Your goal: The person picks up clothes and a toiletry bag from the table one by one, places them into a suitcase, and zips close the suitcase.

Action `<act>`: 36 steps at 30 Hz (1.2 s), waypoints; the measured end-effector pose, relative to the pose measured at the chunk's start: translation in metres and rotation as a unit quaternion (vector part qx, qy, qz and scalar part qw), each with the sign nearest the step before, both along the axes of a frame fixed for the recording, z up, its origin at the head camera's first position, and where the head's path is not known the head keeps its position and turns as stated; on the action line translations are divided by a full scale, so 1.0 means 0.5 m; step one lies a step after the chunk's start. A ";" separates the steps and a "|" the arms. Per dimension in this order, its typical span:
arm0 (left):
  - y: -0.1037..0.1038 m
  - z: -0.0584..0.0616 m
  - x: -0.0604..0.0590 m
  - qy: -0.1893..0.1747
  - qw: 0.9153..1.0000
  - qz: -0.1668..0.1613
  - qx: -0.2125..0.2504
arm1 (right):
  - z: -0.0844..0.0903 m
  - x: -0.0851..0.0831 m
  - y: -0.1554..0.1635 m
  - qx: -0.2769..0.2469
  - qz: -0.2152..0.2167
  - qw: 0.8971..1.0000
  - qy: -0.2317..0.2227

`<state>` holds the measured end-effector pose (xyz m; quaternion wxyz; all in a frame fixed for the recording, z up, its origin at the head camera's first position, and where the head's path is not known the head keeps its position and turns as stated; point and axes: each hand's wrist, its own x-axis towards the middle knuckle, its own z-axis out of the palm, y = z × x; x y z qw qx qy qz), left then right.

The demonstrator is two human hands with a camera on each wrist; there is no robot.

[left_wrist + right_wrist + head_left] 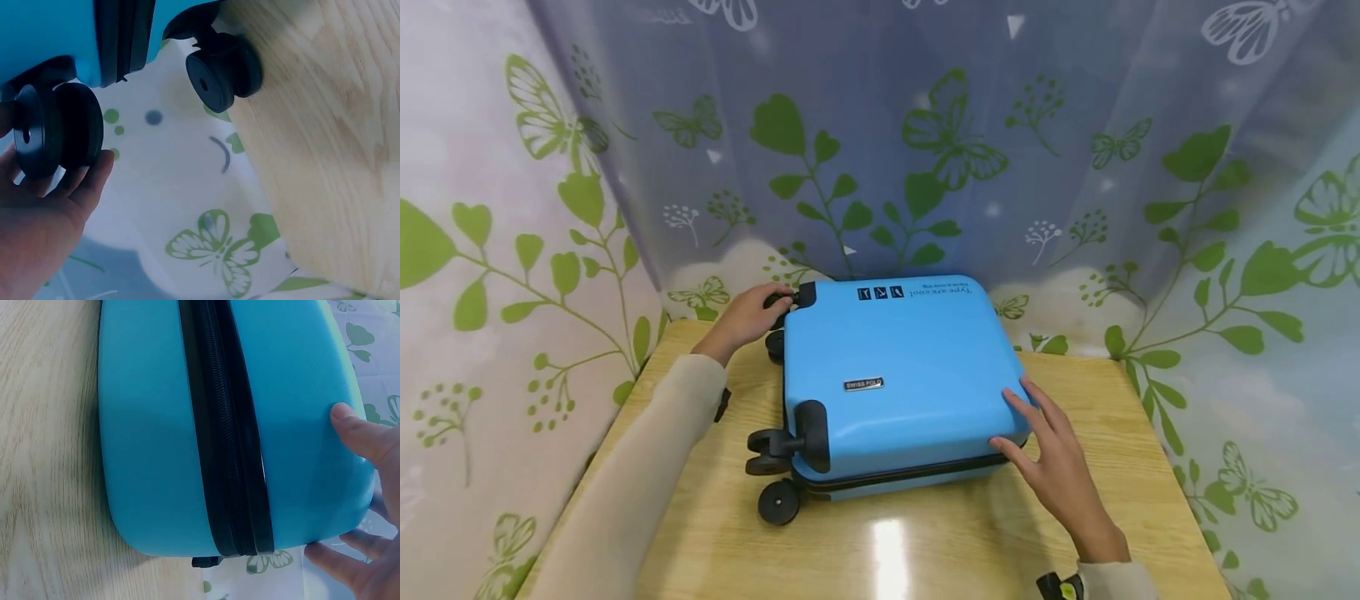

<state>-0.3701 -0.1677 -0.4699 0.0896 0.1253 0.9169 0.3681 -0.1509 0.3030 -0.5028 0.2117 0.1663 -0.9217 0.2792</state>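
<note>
A small bright blue hard-shell suitcase (pixel 910 375) lies flat on a light wooden table (pixel 1097 500), its broad face turned up. It sits toward the far edge of the table, nearer the far left corner than the right, and its far end reaches to or just over that edge. A black zipper band (pixel 225 456) runs round its side between the two shell halves. A small metal name badge (pixel 862 384) sits on the upper face, and dark printed lettering (pixel 925 292) runs along the far end. Black double wheels stick out from the suitcase's left side: one pair at the near left corner (pixel 775 475) and another at the far left corner (pixel 778 321).

The two hands are well apart, one at each side of the case. The left hand (pixel 747 317), in a pale beige sleeve (pixel 647 467), reaches to the far left corner, and its fingers curl round a black wheel (pixel 53 134) there. In the left wrist view, a second wheel (pixel 222 72) shows near the table's edge. The right hand (pixel 1048 454) lies with straight, spread fingers on the near right corner of the suitcase, fingertips (pixel 350 422) pressing the blue shell.

A curtain (pixel 880 142) printed with green leaves and butterflies hangs behind and around the table.
</note>
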 end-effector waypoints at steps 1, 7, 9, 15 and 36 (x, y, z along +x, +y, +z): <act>-0.003 -0.004 0.000 0.002 1.000 0.003 0.003 | 0.000 -0.001 0.000 0.000 0.001 1.000 0.000; -0.011 -0.012 0.009 0.002 1.000 0.025 0.018 | 0.001 -0.007 0.011 0.000 0.002 1.000 -0.010; -0.012 -0.008 0.018 0.007 0.999 0.028 0.020 | 0.001 -0.009 0.016 0.001 0.000 1.000 -0.012; -0.020 -0.005 0.060 0.049 0.998 0.032 0.008 | 0.001 -0.021 0.032 -0.017 0.013 1.000 -0.023; -0.052 0.023 0.208 0.036 0.999 -0.010 -0.038 | -0.026 -0.063 0.086 -0.162 0.005 0.982 -0.096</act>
